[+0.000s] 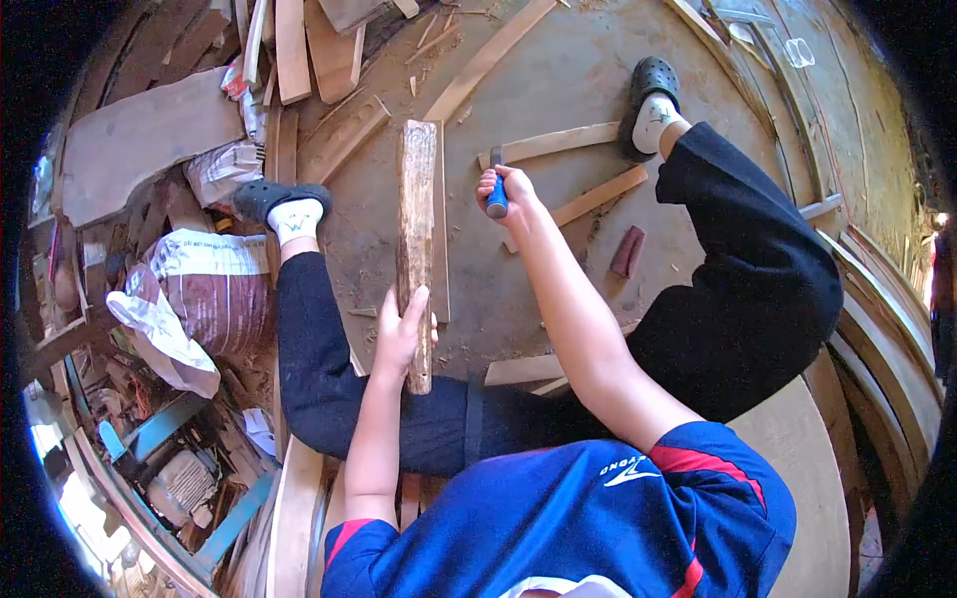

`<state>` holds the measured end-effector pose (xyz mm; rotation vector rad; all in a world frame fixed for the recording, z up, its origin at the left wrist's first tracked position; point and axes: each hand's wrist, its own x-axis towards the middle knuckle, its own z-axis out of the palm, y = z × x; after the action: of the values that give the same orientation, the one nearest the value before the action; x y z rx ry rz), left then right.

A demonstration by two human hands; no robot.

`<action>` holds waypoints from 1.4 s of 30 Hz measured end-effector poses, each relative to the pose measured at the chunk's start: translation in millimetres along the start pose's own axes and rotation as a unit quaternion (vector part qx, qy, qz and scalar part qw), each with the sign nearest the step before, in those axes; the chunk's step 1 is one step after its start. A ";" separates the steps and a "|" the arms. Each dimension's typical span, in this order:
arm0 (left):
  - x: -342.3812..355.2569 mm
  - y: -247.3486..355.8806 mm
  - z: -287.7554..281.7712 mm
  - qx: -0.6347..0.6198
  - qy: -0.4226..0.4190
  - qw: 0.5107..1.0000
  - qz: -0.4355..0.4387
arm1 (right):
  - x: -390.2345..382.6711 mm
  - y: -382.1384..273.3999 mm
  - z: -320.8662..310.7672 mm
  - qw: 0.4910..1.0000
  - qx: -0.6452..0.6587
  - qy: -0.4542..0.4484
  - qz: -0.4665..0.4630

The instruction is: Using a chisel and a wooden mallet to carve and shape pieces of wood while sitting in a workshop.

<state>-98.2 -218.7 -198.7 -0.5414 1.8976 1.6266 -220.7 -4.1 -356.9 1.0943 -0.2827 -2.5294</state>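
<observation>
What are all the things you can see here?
Plank: one, weathered brown, upright between the legs, held near its lower end.
Tool: one, blue handle, in the right fist; its tip is mostly hidden.
Slats: several, pale wood, scattered on the ground ahead.
Block: one, reddish, on the ground by the right leg.
Sack: one, white and maroon, at the left.
Ground: dusty grey-brown.
Clogs: two, black, over white socks.
Trousers: black.
Shirt: blue with red trim.
Left hand: grips the plank.
Right hand: grips the tool.
</observation>
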 end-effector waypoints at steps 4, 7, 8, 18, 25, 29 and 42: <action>6.4 -4.1 -1.6 0.010 0.022 1.000 -0.017 | 6.3 0.3 -7.1 1.000 0.016 -0.013 0.006; 8.9 -4.0 -1.1 0.016 0.028 0.999 -0.018 | 5.9 0.5 -7.0 0.999 0.036 -0.005 0.007; 9.1 -3.2 -0.9 0.017 0.028 0.999 -0.017 | 6.0 0.3 -4.9 0.999 0.042 0.002 0.005; 5.2 1.9 1.3 0.003 0.013 1.000 -0.022 | 2.0 -4.0 3.6 0.999 0.035 0.014 0.017; 3.8 0.9 0.7 -0.008 0.009 0.999 -0.032 | 1.8 -16.6 -4.4 0.999 0.018 0.013 0.039; 2.2 3.7 1.8 -0.007 0.013 1.000 -0.028 | 2.5 -18.0 -1.5 0.999 0.020 0.011 0.047; -4.3 4.7 -19.7 0.479 0.020 0.796 0.369 | 30.5 -23.2 -24.1 0.876 -0.443 -0.078 -0.177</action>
<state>-101.1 -237.5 -190.6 0.6755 2.7942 0.7354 -228.1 3.7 -400.8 0.5873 1.0357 -2.5416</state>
